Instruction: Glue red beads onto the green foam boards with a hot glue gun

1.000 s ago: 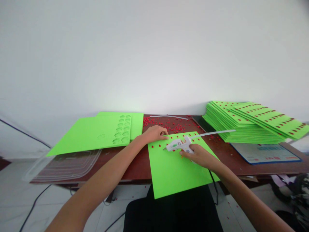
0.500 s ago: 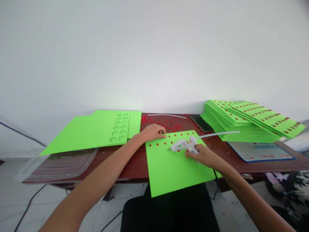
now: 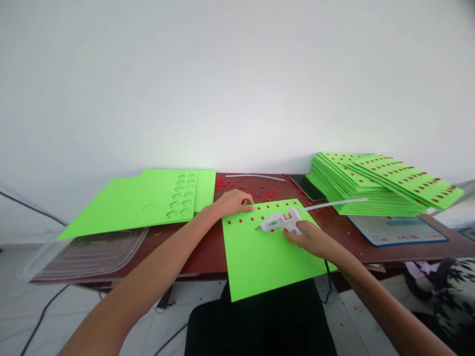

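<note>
On green sheet (image 3: 272, 264) — curled left hand (image 3: 236, 201).

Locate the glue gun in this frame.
In the head view, just right of centre, the glue gun is in the right hand, over the green sheet, its nozzle pointing left.

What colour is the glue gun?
The glue gun is mostly white, as the head view shows.

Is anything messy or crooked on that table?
Yes. Small red pieces are scattered loosely across the back of the table, looking spilled. On the right, the top green sheets sit crooked, jutting past the stack underneath, so the pile looks uneven.
</note>
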`<action>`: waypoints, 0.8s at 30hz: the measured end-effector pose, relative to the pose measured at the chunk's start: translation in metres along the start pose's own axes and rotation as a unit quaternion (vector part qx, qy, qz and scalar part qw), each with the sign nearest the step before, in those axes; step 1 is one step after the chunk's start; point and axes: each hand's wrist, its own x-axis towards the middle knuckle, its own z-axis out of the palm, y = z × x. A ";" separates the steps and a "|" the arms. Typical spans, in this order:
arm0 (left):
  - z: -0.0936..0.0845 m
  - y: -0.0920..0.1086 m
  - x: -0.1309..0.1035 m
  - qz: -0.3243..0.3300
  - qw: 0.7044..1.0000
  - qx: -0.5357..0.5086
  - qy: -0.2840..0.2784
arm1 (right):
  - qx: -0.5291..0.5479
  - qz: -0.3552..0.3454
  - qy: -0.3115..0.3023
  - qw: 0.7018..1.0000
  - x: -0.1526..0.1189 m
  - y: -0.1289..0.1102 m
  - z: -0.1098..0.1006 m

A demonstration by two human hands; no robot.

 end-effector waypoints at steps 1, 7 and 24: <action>0.000 0.000 0.000 0.001 1.000 0.000 0.000 | -0.002 0.001 0.000 1.000 -0.001 -0.001 -0.001; 0.002 -0.004 0.000 0.001 1.000 -0.003 0.007 | -0.008 0.016 -0.013 1.000 -0.002 0.002 -0.006; 0.008 -0.012 0.003 0.010 1.000 -0.009 0.006 | 0.054 0.058 0.024 0.997 -0.004 0.027 -0.012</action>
